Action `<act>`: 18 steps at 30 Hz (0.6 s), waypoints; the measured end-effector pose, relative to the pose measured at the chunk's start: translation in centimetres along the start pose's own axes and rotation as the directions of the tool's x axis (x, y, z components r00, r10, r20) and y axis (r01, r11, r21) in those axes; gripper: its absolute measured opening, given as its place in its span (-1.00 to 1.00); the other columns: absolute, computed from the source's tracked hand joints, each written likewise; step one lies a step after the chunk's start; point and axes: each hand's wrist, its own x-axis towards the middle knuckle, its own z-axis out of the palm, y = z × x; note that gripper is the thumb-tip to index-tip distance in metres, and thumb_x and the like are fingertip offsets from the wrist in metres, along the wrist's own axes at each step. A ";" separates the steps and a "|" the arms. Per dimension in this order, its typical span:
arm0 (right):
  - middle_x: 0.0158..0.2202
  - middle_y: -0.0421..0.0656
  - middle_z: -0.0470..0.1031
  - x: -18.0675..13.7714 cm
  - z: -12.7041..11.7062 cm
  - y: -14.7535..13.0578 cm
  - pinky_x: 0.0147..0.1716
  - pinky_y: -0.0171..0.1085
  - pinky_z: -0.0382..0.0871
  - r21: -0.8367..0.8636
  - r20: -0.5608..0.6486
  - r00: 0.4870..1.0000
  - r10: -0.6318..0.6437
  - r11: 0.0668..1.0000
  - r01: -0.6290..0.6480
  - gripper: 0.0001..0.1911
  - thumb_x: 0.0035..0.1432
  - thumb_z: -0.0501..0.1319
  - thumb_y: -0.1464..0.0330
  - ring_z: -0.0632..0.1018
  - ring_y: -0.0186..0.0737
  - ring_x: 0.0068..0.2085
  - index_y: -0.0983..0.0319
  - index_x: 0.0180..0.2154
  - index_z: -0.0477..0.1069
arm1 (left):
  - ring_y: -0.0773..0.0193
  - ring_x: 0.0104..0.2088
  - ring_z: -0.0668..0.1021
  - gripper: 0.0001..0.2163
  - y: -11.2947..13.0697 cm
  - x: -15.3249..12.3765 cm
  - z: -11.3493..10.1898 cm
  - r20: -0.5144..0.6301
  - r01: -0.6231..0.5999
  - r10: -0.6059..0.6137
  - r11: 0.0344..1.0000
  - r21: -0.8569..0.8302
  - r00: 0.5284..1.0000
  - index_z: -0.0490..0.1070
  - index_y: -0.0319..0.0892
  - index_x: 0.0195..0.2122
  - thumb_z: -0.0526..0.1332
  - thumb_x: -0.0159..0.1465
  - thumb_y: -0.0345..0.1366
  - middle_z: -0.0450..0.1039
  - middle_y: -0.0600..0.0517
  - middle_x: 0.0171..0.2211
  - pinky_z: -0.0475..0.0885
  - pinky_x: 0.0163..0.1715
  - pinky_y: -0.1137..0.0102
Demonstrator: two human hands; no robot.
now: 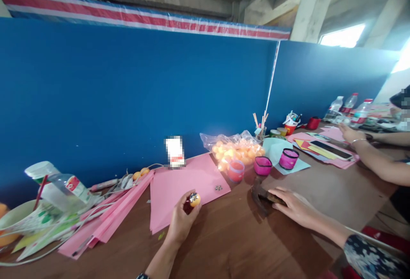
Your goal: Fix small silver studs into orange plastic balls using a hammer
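My left hand (183, 215) is closed round a small orange ball (194, 201) with shiny silver pieces on its top, held just above the front edge of the pink paper sheets (185, 185). On the brown table, a claw hammer (261, 195) with a dark head lies on its side. My right hand (290, 202) grips its wooden handle, with the head pointing left. Several tiny metal pieces (218, 188) sit in a little pile on the pink paper, to the right of my left hand.
Behind the hammer are a clear bag of orange balls (235, 148), a red cup (236, 171) and two magenta containers (263, 165). Pink paper strips (115, 215), cables and plastic bottles (75, 189) crowd the left. Another person's arm (371, 151) rests at right. A blue partition (134, 86) stands behind.
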 end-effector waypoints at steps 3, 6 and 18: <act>-0.07 -0.03 0.39 0.4 -0.6 -0.6 -0.12 -0.15 0.30 0.016 0.004 1.000 -0.028 0.999 0.028 -0.63 0.09 0.04 0.25 0.46 -0.07 -0.11 0.17 -0.05 0.31 | 0.21 -0.20 0.53 -0.59 0.0 0.0 0.0 0.007 0.004 -0.004 1.000 -0.004 1.000 0.34 -0.21 -0.10 0.27 0.01 -0.23 0.47 -0.06 -0.17 0.43 -0.18 0.38; -0.13 -0.04 0.41 0.6 -1.1 -0.9 -0.17 -0.18 0.31 0.015 0.007 0.999 -0.046 0.999 0.046 -0.67 0.09 0.04 0.28 0.47 -0.10 -0.16 0.17 -0.08 0.32 | 0.20 -0.21 0.53 -0.58 0.1 -0.1 0.0 0.005 0.010 -0.010 1.000 0.003 1.000 0.33 -0.21 -0.09 0.27 0.00 -0.23 0.47 -0.06 -0.17 0.43 -0.19 0.38; -0.06 -0.07 0.35 3.5 -5.0 -8.5 -0.07 -0.10 0.27 0.016 -0.189 0.965 -0.181 0.982 0.188 -0.63 0.12 0.07 0.33 0.40 -0.11 -0.07 0.11 0.01 0.25 | 0.18 -0.19 0.51 -0.55 0.1 0.1 0.0 0.017 0.042 -0.043 0.998 0.054 0.999 0.30 -0.24 -0.07 0.26 0.01 -0.20 0.44 -0.08 -0.16 0.40 -0.15 0.33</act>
